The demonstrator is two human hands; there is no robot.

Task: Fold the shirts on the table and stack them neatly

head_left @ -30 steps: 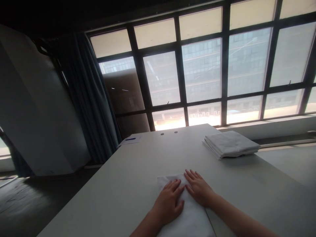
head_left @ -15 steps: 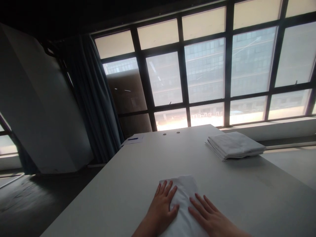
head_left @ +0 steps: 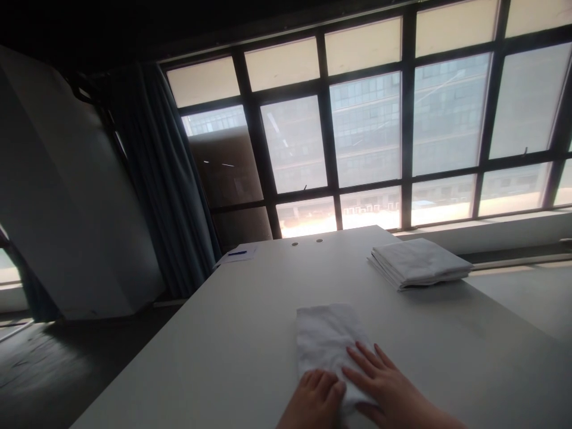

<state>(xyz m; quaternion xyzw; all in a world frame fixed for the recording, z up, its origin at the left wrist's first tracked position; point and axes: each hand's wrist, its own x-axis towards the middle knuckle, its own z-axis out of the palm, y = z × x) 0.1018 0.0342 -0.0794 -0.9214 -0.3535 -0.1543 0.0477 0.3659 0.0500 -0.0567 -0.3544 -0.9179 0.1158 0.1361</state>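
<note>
A folded white cloth point(head_left: 329, 330) lies on the white table in front of me, its surface lightly creased. At its lower left part, my left hand point(head_left: 315, 400) has its fingers curled and pressed together with the thumb on the fabric. My right hand point(head_left: 379, 381) rests flat on the cloth's right side, fingers spread. The near end of the cloth is partly hidden by both hands.
A stack of folded white cloths point(head_left: 420, 262) sits near the table's right edge. At the far left corner a blue pen point(head_left: 237, 253) lies on paper. Two round inserts are set in the far tabletop point(head_left: 268, 286). Windows and a dark curtain point(head_left: 170, 179) stand beyond.
My left hand has slid back toward me, and its spread fingers have curled in. More of the cloth's far end shows. My right hand stays flat on the cloth.
</note>
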